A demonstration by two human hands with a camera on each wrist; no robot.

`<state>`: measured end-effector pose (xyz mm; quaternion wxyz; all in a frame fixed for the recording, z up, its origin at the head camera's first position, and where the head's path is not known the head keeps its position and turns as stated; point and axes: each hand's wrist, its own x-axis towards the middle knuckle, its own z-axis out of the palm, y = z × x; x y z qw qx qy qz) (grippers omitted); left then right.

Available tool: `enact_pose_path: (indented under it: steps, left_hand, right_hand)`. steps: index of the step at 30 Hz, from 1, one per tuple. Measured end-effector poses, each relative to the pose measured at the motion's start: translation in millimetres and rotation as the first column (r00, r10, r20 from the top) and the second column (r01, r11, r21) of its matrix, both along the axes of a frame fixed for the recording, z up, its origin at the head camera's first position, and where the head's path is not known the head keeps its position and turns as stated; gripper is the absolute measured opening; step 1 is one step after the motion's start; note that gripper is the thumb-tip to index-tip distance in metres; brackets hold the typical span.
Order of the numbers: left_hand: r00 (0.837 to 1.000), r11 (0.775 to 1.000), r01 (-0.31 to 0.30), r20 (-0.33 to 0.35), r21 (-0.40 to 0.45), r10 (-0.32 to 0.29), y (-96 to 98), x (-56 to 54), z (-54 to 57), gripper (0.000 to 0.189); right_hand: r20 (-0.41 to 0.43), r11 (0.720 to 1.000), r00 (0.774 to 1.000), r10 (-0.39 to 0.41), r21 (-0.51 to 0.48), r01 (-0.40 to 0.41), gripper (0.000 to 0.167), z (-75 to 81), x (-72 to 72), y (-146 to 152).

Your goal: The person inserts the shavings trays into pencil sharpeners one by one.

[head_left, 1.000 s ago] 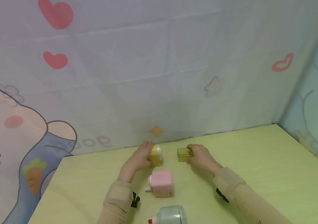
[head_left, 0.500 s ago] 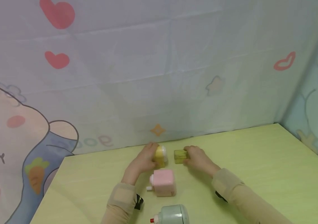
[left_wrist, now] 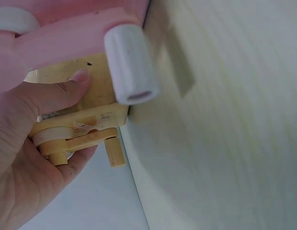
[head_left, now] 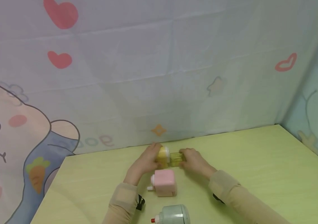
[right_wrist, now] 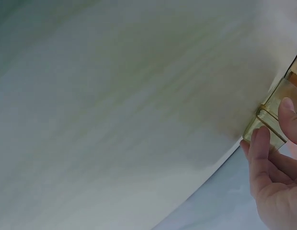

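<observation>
My left hand (head_left: 146, 160) grips a yellow crank pencil sharpener (head_left: 163, 155) near the table's back edge. In the left wrist view, the thumb lies along the sharpener's body (left_wrist: 103, 88), and its yellow crank (left_wrist: 91, 140) faces the camera. With thumb and fingers, my right hand (head_left: 195, 162) holds a see-through yellow shavings drawer (head_left: 176, 159) at the sharpener's right side. The drawer's left end meets the sharpener; how far it sits inside is hard to tell. The right wrist view shows the thumb and fingertips on the drawer (right_wrist: 278, 103).
A pink crank sharpener (head_left: 165, 183) stands just in front of the yellow one; its white crank knob (left_wrist: 130, 64) looms close in the left wrist view. Nearer me is a grey-green sharpener (head_left: 174, 214), cut off by the frame. A printed cloth (head_left: 136, 93) hangs behind the table.
The right hand has brought the drawer leftward, and the left hand has shifted the yellow sharpener slightly right. The gap between drawer and sharpener has closed.
</observation>
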<state>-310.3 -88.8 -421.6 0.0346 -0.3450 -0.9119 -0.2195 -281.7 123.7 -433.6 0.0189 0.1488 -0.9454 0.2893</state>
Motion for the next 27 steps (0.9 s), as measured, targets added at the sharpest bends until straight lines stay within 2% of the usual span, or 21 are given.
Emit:
enact_pose_path:
  steps: [7,11,16,22,27]
  left_hand:
    - [1.0,1.0,0.023,-0.01,0.003,-0.023,0.6,1.9,-0.7,0.057]
    - [0.998,0.999,0.039,-0.047,0.01,-0.039,0.6,3.4,-1.0,0.057]
    - [0.999,1.0,0.028,-0.015,0.006,-0.028,2.3,1.9,0.2,0.057]
    - [1.0,1.0,0.018,-0.011,-0.016,-0.018,3.1,-1.1,-0.9,0.057]
    - [0.999,1.0,0.03,-0.012,0.001,-0.03,2.2,0.4,-0.1,0.058]
  right_hand:
    - [-0.001,1.0,1.0,0.001,-0.019,-0.001,0.044,-1.7,1.6,-3.0]
    - [-0.009,1.0,1.0,0.002,-0.022,-0.002,0.044,-2.5,1.5,-4.1]
    - [0.011,0.999,1.0,0.015,-0.049,-0.014,0.04,-2.1,-0.1,-6.0]
    - [0.028,0.998,0.999,0.02,-0.062,-0.019,0.038,-0.1,-0.7,-7.9]
    - [0.023,0.998,0.999,0.029,-0.053,-0.028,0.038,-0.8,-2.9,-10.4]
